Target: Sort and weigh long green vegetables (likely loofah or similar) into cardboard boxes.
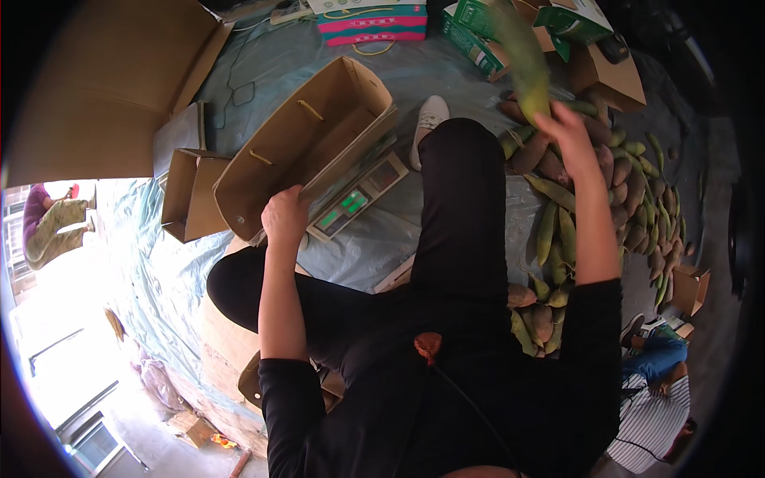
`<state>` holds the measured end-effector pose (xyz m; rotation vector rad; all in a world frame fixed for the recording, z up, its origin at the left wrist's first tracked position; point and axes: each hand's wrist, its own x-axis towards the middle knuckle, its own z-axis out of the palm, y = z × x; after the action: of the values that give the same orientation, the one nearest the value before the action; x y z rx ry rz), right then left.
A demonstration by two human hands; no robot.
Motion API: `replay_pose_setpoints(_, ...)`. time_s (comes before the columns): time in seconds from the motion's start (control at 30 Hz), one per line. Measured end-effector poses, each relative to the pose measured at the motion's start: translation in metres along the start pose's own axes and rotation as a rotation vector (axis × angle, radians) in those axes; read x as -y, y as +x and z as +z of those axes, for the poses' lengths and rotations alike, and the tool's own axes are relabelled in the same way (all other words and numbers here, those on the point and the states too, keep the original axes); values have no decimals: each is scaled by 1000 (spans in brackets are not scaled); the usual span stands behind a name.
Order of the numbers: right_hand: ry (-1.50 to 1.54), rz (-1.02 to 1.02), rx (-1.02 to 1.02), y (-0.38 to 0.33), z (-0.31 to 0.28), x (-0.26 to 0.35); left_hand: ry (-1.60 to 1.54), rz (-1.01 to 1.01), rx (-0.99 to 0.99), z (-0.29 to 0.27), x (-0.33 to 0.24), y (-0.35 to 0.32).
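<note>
1 open brown cardboard box (307,151) is gripped at its near rim by the left hand (284,217), fingers curled over the edge; it rests on 1 digital scale (358,197) w/ green display, approx 11 o'clock of the knee. 1 green corn cob (522,60), blurred, is held up at 1 o'clock by the right hand (567,131), fingers closed round its base. A pile of corn & sweet potatoes (617,199) lies at 3 o'clock on the sheeted floor; too many to be counted.
</note>
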<state>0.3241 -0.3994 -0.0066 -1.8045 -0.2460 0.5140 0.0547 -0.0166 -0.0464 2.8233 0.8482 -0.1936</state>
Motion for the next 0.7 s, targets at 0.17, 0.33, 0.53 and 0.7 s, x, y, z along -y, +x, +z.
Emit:
replay_pose_setpoints(0.17, -349, -277, 319, 43, 84, 103, 1, -6, 16, -1, 0, 0)
replay_pose_setpoints(0.33, -909, -679, 592, 89, 200, 116, -2, -13, -16, 2, 2, 1)
replay_pose_setpoints(0.53, -1323, -310, 821, 75, 326, 89, 33, 10, 7, 6, 0, -1)
replay_pose_setpoints(0.7, -1346, -287, 980, 67, 387, 52, -27, 22, -48, 7, 1, -4)
